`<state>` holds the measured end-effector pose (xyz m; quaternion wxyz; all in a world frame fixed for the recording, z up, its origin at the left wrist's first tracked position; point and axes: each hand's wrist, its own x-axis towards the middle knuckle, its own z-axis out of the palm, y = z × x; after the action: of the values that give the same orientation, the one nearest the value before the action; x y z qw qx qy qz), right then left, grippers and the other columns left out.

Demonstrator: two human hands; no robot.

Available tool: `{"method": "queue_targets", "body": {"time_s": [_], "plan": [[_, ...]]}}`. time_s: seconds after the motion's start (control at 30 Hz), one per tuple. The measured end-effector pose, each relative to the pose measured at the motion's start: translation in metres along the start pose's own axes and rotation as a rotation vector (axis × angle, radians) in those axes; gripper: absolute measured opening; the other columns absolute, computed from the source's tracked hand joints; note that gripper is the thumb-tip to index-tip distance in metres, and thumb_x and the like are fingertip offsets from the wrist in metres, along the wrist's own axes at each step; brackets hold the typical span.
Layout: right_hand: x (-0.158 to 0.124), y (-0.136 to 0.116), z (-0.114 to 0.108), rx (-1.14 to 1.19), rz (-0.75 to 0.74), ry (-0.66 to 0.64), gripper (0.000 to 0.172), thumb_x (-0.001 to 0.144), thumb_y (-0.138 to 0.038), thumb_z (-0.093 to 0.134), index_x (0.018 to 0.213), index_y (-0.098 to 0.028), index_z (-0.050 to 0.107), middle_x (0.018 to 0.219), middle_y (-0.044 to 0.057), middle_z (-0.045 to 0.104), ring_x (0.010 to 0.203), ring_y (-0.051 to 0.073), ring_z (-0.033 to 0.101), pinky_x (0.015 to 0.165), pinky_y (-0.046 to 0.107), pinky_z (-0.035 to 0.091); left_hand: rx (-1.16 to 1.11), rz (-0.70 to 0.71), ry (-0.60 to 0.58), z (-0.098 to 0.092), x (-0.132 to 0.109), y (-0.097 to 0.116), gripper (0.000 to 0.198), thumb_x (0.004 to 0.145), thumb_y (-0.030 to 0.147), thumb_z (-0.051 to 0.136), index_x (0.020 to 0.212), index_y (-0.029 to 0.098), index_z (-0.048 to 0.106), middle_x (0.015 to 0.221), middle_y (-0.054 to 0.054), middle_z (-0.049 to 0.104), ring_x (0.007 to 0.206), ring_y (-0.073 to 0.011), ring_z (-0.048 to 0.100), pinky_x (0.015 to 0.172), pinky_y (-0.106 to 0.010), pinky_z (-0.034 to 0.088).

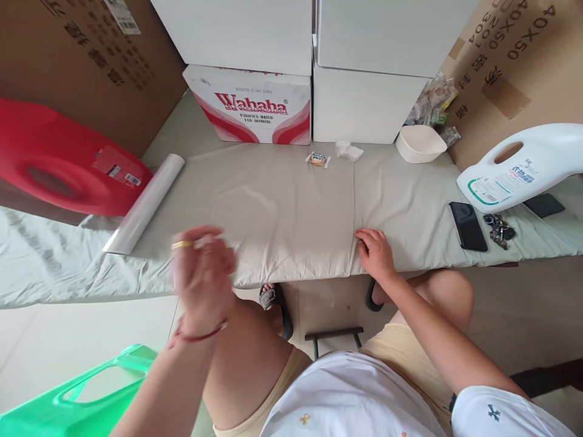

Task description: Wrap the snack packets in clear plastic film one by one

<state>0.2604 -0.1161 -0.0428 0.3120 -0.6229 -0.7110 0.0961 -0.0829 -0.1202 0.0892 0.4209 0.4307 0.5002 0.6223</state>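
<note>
My left hand (203,273) is raised in front of the table's near edge, with a gold ring and a red string bracelet. Motion smears its fingers, so I cannot see whether it holds anything. My right hand (376,252) rests on the grey-beige cloth (282,212) near the front edge, fingers loosely bent and nothing visible in them. Farther back on the cloth lie a small wrapped snack (318,159) and a crumpled clear wrapper (348,150). Behind the left hand, a roll of plastic film (144,203) lies slantwise.
A Wahaha carton (259,109) and white boxes (359,103) line the back. At left stands a red jug (68,158); at right are a white bowl (421,144), white detergent bottle (523,164), phone (468,226) and keys (500,230). A green basket (91,394) sits below.
</note>
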Motion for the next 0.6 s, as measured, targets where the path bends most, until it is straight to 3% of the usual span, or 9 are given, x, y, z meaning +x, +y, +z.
{"method": "queue_targets", "body": {"time_s": [0.07,0.13,0.23,0.33,0.43,0.53,0.6], "plan": [[0.021,0.011,-0.006,0.171,0.176,-0.063,0.025,0.093,-0.025,0.053,0.098,-0.021,0.077,0.103,0.011,0.079,0.094,0.027,0.071,0.09,0.045,0.058,-0.019,-0.031,-0.222,0.044,0.015,-0.02,0.016,0.092,0.027,0.066,0.107,0.023,0.06,0.074,0.004,0.054,0.056,-0.0083,0.041,0.049,-0.02,0.031],[0.056,0.025,-0.014,0.303,0.358,-0.106,0.026,0.094,-0.032,0.053,0.098,-0.021,0.076,0.084,0.008,0.078,0.073,0.022,0.07,0.073,0.038,0.058,0.043,-0.098,-0.538,0.083,0.026,-0.041,0.014,0.088,0.016,0.055,0.099,0.021,0.062,0.088,0.0,0.059,0.058,-0.0078,0.045,0.051,-0.022,0.034],[0.135,0.047,-0.02,0.251,0.403,0.026,0.025,0.093,-0.031,0.054,0.099,-0.02,0.075,0.078,0.006,0.076,0.065,0.019,0.067,0.067,0.033,0.054,0.263,-0.17,-0.908,0.113,0.03,-0.067,0.023,0.082,0.006,0.045,0.091,0.02,0.061,0.08,0.0,0.058,0.059,-0.0103,0.049,0.057,-0.024,0.039],[0.225,0.061,-0.011,0.064,0.304,0.184,0.021,0.094,-0.029,0.056,0.092,-0.018,0.074,0.08,0.007,0.075,0.077,0.022,0.07,0.082,0.04,0.056,0.634,-0.11,-1.012,0.114,0.02,-0.083,0.024,0.086,0.005,0.043,0.088,0.019,0.062,0.082,-0.004,0.064,0.073,-0.0168,0.06,0.072,-0.03,0.046],[0.301,0.067,0.01,0.008,0.301,0.269,0.017,0.094,-0.028,0.063,0.1,-0.016,0.073,0.099,0.012,0.072,0.11,0.031,0.069,0.104,0.053,0.049,0.954,-0.015,-1.173,0.108,0.013,-0.086,0.023,0.095,0.015,0.045,0.091,0.018,0.067,0.097,-0.01,0.07,0.083,-0.0241,0.067,0.074,-0.035,0.047],[0.34,0.065,0.031,0.137,0.346,0.277,0.019,0.085,-0.026,0.079,0.101,-0.019,0.071,0.104,0.012,0.067,0.118,0.036,0.067,0.104,0.05,0.052,1.057,-0.026,-1.167,0.109,0.019,-0.082,0.031,0.101,0.022,0.039,0.097,0.018,0.069,0.1,-0.011,0.072,0.086,-0.0261,0.069,0.07,-0.035,0.045],[0.343,0.06,0.04,0.362,0.372,0.268,0.014,0.084,-0.026,0.08,0.089,-0.019,0.068,0.091,0.007,0.064,0.104,0.028,0.071,0.091,0.041,0.057,1.081,-0.022,-1.106,0.109,0.026,-0.079,0.033,0.102,0.023,0.037,0.098,0.018,0.07,0.1,-0.011,0.072,0.084,-0.0256,0.069,0.068,-0.035,0.044]]}}
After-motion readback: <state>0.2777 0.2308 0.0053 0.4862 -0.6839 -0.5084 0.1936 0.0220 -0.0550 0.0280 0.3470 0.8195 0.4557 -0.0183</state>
